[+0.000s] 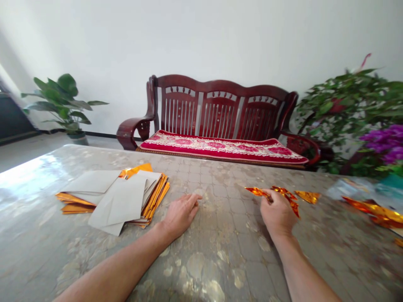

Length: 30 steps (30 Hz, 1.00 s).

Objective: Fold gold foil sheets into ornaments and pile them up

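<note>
Right hand (277, 212) grips one folded foil piece (285, 196); left hand (181, 214) empty.

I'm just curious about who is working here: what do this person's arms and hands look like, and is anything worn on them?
Both forearms are bare, with no sleeves in view. The left hand and right hand wear no gloves, and no watch, bracelet or ring shows.

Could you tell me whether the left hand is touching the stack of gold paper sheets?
Apart. The head view shows bare table between the left hand, lying flat, and the nearest edge of the stack of gold paper sheets.
</note>
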Motion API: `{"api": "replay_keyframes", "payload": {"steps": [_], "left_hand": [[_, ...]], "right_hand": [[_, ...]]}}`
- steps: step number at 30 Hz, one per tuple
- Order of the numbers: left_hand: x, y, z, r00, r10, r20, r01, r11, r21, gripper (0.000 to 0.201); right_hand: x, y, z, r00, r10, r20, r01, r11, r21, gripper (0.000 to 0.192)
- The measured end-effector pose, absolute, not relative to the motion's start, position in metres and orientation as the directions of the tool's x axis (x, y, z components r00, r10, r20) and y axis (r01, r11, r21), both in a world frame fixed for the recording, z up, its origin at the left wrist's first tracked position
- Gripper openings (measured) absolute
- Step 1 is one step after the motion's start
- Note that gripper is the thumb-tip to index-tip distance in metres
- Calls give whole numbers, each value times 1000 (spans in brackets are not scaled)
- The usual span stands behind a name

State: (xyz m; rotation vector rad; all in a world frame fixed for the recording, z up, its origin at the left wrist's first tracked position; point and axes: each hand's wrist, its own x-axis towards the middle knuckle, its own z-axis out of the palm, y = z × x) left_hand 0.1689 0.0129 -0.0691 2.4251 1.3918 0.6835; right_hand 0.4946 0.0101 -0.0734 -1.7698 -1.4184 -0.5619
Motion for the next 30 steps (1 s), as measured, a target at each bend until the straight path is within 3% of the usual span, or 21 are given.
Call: {"api": "replay_keyframes", "payload": {"steps": [3, 7, 14, 20, 25, 30], "left_hand": [[169, 12, -69, 432, 863, 261, 745, -504, 436, 23], [169, 12, -68, 437, 863, 252, 750, -505, 427, 22], [169, 12, -67, 446, 860, 250, 759, -511, 403, 18], [168, 13, -70, 448, 856, 257, 758, -516, 398, 20], [167, 10, -64, 453, 852, 262, 778, -521, 352, 24], [157, 10, -34, 393, 872, 291, 870, -456, 190, 24]], "right_hand": [[504, 7, -70, 253, 576, 778, 967, -139, -212, 31], [497, 3, -65, 147, 537, 830, 989, -85, -120, 35], [493, 5, -73, 25, 687, 726, 999, -51, 14, 25], [501, 5, -73, 47, 651, 758, 990, -130, 50, 28], [468, 2, -63, -163, 665, 729, 987, 119, 113, 28], [454, 5, -72, -392, 675, 625, 894, 440, 86, 31]]}}
